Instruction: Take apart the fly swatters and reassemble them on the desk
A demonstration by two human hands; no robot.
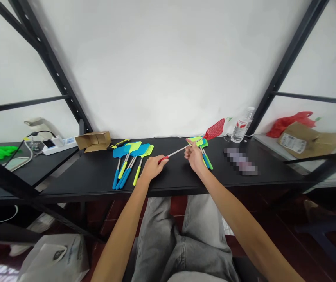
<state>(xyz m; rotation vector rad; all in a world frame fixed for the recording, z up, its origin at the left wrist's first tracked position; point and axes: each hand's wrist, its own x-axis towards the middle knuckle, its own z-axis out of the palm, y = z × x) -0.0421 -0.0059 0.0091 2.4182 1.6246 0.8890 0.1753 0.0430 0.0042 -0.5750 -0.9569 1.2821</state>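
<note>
A red fly swatter (214,130) with a thin metal shaft is held slantwise above the black table, its mesh head up to the right. My left hand (152,167) is closed around its red handle. Farther up, my right hand (194,157) has its fingers curled at the shaft, below the head. Left of my left hand lies a group of blue and yellow-green fly swatters (131,164), handles toward me. Behind and beside my right hand are several more swatters (208,159) in green, yellow-green and blue, partly hidden by the hand.
An open cardboard box (94,141) and a yellow-black cutter (121,143) sit at the table's back left. A water bottle (242,126) stands at the back right, near a blurred-out item (241,161). Black metal posts (288,58) flank the table. A power strip (59,145) lies farther left.
</note>
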